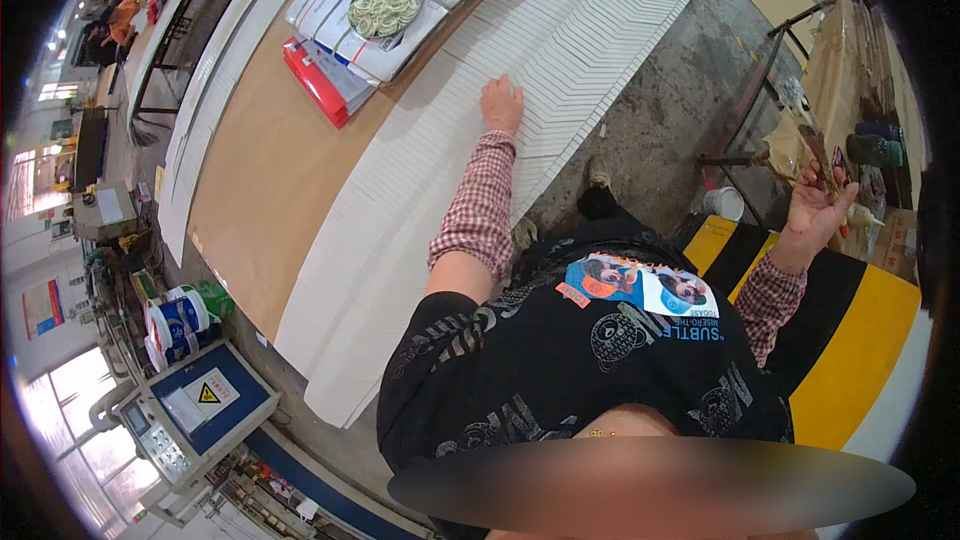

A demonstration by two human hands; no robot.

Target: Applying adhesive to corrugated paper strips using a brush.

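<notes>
My left hand (502,105) lies on a long spread of overlapping white sheets (560,50), its fingers slightly apart and holding nothing. The sheets' edges form many close parallel lines. Off to the right, my right hand (815,212) is raised beside a cluttered stand, its fingers curled round a thin brown stick-like thing (822,155). Its exact kind is too small and cluttered to make out. Close to that hand are a dark green bottle-like thing (874,149) and a crumpled clear plastic bag (872,190).
Brown board (270,180) lies left of the sheets, bearing a red binder (314,82), papers and a round dish of pale coils (386,7). A white cup (724,203) is near a metal frame. Yellow-black striped surface (860,340) lies at right; a control panel (200,410) stands lower left.
</notes>
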